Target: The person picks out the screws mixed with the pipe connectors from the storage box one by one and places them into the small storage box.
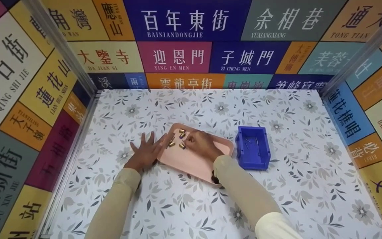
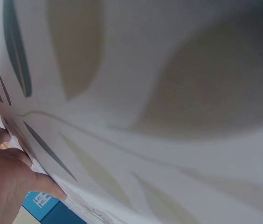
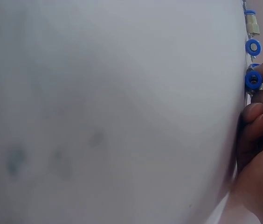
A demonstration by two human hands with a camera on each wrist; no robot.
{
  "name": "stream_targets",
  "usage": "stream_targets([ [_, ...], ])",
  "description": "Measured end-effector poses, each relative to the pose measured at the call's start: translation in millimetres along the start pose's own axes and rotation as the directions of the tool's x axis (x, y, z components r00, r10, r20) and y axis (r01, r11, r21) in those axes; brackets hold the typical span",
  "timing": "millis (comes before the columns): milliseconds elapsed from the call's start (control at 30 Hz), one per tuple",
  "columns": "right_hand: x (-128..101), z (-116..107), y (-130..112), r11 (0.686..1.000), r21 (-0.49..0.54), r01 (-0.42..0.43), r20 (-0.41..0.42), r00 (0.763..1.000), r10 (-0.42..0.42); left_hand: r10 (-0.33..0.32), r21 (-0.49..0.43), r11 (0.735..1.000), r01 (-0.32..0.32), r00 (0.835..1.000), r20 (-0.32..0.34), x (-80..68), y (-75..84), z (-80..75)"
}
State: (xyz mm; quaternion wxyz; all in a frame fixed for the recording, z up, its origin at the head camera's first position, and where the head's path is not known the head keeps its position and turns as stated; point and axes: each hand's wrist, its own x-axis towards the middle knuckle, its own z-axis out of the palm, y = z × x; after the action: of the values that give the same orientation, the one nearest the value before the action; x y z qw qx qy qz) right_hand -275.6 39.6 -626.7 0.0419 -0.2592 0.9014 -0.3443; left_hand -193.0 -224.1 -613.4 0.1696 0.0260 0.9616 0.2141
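Fitting, seemingly blue end toward camera, pinched by right hand.

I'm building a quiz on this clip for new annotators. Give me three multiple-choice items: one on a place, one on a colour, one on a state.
1. Where does the blue bin stand relative to the pink tray?
A. On the tray's right, on the table
B. On the tray's left
C. Inside the tray

2. What colour are the collars of the small brass fittings seen in the right wrist view?
A. Red
B. Blue
C. Green

3. How is the left hand placed?
A. Curled round a fitting
B. Raised above the bin
C. Flat, fingers spread, at the tray's left edge

Answers: 1 A, the head view shows the bin just right of the tray. 2 B, blue rings show beside the fingers of the right hand. 3 C, the head view shows straight, spread fingers resting by the tray.
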Motion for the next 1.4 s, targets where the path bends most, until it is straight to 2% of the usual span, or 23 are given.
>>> stream_targets([
  [200, 1.5, -1.5, -2.1, 0.999, -0.037, 0.022, 0.013, 1.000, -0.021, 0.002, -0.013, 1.000, -0.002, 1.000, 0.002, 0.3, -0.2, -0.1],
  [367, 2.1, -2.3, -0.9, 0.999, -0.021, 0.045, 0.012, 0.999, -0.045, 0.015, -0.023, 1.000, -0.015, 1.000, -0.010, 0.6, -1.7, 0.9],
  [700, 0.2, -1.1, 0.0, 1.000, 0.013, 0.015, 0.009, 1.000, -0.015, 0.005, -0.025, 1.000, -0.006, 1.000, -0.023, -0.9, -3.0, 3.5],
  [1200, -0.6, -3.1, 3.2, 0.989, 0.149, -0.015, -0.015, 1.000, 0.017, 0.000, -0.019, 1.000, 0.000, 1.000, -0.023, 3.0, -5.0, 5.1],
  [1400, -1.7, -7.6, 1.1, 0.954, 0.300, -0.030, -0.018, 0.999, 0.037, 0.010, -0.019, 1.000, -0.010, 1.000, -0.013, 0.8, -4.3, 2.4],
])
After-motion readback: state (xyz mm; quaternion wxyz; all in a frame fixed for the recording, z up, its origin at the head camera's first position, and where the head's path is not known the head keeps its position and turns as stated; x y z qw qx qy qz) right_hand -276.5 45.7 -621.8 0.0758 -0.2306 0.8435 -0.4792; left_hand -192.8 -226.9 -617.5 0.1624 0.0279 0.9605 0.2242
